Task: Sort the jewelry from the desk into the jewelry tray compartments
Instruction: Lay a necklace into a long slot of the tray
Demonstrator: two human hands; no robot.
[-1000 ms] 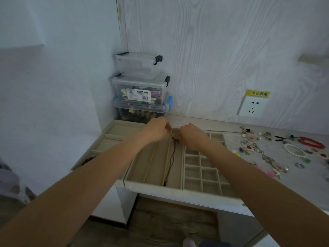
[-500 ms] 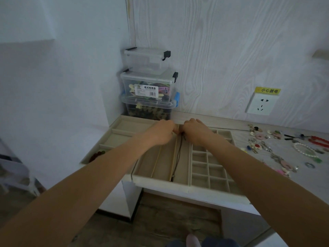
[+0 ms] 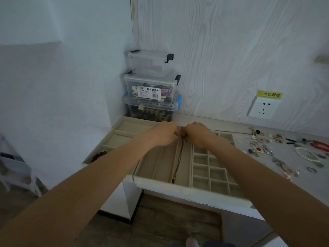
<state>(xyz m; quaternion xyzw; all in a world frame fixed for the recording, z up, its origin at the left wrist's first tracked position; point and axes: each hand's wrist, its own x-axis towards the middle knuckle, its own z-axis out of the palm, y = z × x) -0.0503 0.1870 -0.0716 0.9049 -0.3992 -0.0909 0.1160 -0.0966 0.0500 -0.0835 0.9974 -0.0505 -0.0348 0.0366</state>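
A beige jewelry tray (image 3: 161, 181) with long slots and a grid of small cells (image 3: 211, 172) sits at the desk's front edge. A dark cord necklace (image 3: 180, 158) lies along the rightmost long slot. My left hand (image 3: 164, 133) and my right hand (image 3: 197, 133) meet at the far end of that slot, fingers curled, pinching the cord's top end. Loose jewelry (image 3: 267, 150) is scattered on the desk to the right, including a white bead bracelet (image 3: 305, 154) and a red bracelet (image 3: 320, 145).
A second beige tray (image 3: 122, 129) on the left holds dark red beads (image 3: 99, 155). Three clear storage boxes (image 3: 151, 90) are stacked in the back corner. A wall socket (image 3: 263, 107) sits on the wood-grain wall. The desk edge drops to the floor below.
Both hands moved slightly farther back along the slot and closer together, drawing the cord straighter in the long compartment. The camera view shifted a little to the left.
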